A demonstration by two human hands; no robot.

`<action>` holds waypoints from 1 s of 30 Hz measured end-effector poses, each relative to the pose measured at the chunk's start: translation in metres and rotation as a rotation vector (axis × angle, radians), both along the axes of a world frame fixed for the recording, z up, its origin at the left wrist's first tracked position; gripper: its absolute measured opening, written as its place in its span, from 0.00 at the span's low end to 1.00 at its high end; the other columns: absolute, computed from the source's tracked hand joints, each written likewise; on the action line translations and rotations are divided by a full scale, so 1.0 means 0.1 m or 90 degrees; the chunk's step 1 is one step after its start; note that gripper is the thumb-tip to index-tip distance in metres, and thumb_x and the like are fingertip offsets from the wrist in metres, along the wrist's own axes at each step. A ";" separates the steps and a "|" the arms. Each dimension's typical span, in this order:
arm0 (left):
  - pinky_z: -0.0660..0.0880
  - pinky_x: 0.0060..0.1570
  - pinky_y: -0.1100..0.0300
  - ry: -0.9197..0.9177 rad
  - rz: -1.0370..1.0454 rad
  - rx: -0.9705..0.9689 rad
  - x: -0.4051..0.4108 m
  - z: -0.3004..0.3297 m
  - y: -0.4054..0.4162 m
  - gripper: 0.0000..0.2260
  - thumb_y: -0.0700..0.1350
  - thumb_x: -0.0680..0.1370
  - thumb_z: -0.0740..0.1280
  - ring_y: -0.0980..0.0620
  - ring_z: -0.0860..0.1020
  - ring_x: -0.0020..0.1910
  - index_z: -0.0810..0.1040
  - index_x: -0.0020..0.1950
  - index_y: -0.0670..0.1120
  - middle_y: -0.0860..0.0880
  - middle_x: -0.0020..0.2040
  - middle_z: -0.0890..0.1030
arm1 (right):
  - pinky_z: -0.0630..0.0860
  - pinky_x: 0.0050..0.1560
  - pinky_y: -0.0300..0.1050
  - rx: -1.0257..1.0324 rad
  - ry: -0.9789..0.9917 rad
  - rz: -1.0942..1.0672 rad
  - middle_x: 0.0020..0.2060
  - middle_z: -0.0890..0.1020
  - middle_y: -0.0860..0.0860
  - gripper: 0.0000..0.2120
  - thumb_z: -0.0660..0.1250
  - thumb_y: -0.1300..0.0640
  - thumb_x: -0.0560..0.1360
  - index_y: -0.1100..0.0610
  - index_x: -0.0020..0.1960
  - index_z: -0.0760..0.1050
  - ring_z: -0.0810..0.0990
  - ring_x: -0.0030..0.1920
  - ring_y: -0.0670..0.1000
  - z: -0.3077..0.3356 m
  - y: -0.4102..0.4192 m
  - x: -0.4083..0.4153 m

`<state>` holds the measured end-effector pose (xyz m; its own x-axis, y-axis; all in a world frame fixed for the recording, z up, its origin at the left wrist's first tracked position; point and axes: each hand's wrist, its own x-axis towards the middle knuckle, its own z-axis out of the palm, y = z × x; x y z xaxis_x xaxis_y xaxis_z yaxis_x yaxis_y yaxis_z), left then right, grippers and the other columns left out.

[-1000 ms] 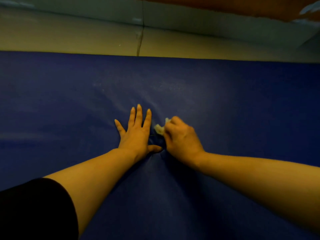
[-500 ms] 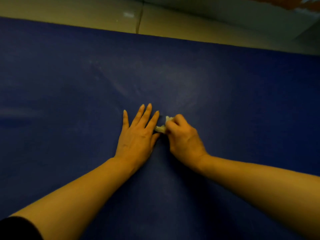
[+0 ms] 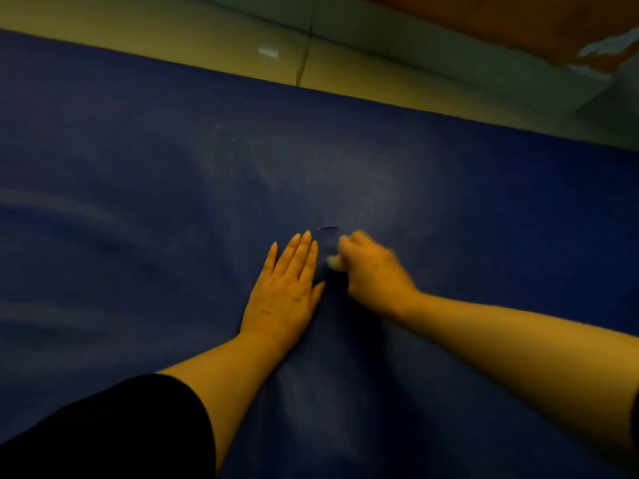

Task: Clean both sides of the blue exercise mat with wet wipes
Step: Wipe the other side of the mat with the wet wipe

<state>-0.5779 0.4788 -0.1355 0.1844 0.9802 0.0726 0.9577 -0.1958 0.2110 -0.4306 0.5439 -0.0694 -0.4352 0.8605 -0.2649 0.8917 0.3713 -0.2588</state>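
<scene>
The blue exercise mat (image 3: 138,202) lies flat and fills most of the head view. My left hand (image 3: 287,292) presses flat on it with straight fingers, near the middle. Just to its right my right hand (image 3: 371,271) is curled round a small crumpled white wet wipe (image 3: 334,262), which it holds against the mat. Only a bit of the wipe shows below the fingers. A small dark mark (image 3: 328,228) sits on the mat just beyond the fingertips. Pale smears cover the mat beyond the hands.
Beyond the mat's far edge lies a pale tiled floor (image 3: 207,36) with a dark seam (image 3: 304,63). An orange-brown surface (image 3: 518,19) with a pale base rises at the top right.
My right hand has slid a little right and away with the wipe, and is blurred. My left hand stays flat on the mat. The view has tilted.
</scene>
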 end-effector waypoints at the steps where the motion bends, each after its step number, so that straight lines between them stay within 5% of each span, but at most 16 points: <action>1: 0.64 0.69 0.40 0.011 0.004 -0.004 0.00 0.00 0.00 0.27 0.52 0.79 0.53 0.40 0.69 0.70 0.69 0.71 0.36 0.38 0.71 0.70 | 0.65 0.41 0.46 0.015 -0.017 -0.060 0.51 0.72 0.56 0.05 0.61 0.55 0.78 0.55 0.46 0.66 0.75 0.50 0.60 0.01 0.15 0.14; 5: 0.64 0.68 0.38 0.021 0.004 0.010 0.01 -0.05 0.02 0.26 0.52 0.80 0.52 0.40 0.69 0.70 0.69 0.71 0.35 0.38 0.71 0.70 | 0.64 0.40 0.49 0.101 -0.050 -0.253 0.51 0.70 0.59 0.07 0.58 0.57 0.80 0.60 0.47 0.67 0.74 0.47 0.64 0.02 0.33 0.39; 10: 0.60 0.71 0.43 -0.011 -0.001 0.036 -0.01 -0.07 0.02 0.26 0.51 0.79 0.55 0.39 0.71 0.69 0.70 0.70 0.35 0.37 0.70 0.71 | 0.68 0.41 0.50 0.055 0.078 -0.061 0.52 0.72 0.57 0.05 0.61 0.60 0.77 0.60 0.52 0.71 0.76 0.47 0.62 -0.08 -0.32 -0.13; 13: 0.60 0.72 0.45 -0.020 0.000 0.053 -0.01 -0.05 0.01 0.25 0.50 0.79 0.55 0.39 0.72 0.68 0.71 0.69 0.35 0.36 0.69 0.72 | 0.69 0.39 0.48 0.018 0.103 -0.014 0.47 0.72 0.55 0.03 0.63 0.61 0.75 0.56 0.46 0.69 0.76 0.43 0.60 -0.10 -0.36 -0.02; 16: 0.62 0.72 0.45 -0.025 0.013 0.053 0.01 -0.03 0.00 0.25 0.50 0.79 0.55 0.40 0.72 0.68 0.71 0.69 0.35 0.37 0.69 0.73 | 0.63 0.38 0.46 0.055 0.077 -0.145 0.41 0.70 0.54 0.09 0.64 0.61 0.75 0.55 0.40 0.65 0.75 0.43 0.60 -0.11 -0.09 0.38; 20: 0.62 0.69 0.43 -0.019 0.009 0.035 0.01 -0.04 0.01 0.25 0.50 0.79 0.55 0.40 0.71 0.68 0.72 0.69 0.35 0.38 0.69 0.72 | 0.61 0.38 0.46 0.132 0.076 -0.294 0.47 0.73 0.59 0.07 0.61 0.61 0.77 0.57 0.41 0.65 0.74 0.43 0.63 -0.10 -0.16 0.41; 26: 0.60 0.67 0.41 -0.011 -0.017 -0.014 -0.04 0.00 0.02 0.25 0.50 0.78 0.54 0.39 0.72 0.67 0.72 0.68 0.35 0.37 0.68 0.72 | 0.68 0.36 0.50 0.069 0.220 -0.117 0.42 0.74 0.59 0.02 0.63 0.65 0.72 0.60 0.43 0.71 0.75 0.39 0.64 -0.23 -0.76 -0.15; 30: 0.42 0.75 0.52 -0.007 -0.001 -0.097 -0.04 0.12 0.01 0.27 0.53 0.83 0.52 0.46 0.53 0.78 0.54 0.78 0.41 0.43 0.79 0.53 | 0.62 0.38 0.46 0.149 0.135 -0.256 0.47 0.74 0.61 0.04 0.64 0.61 0.75 0.63 0.45 0.72 0.75 0.44 0.64 -0.22 -0.46 0.31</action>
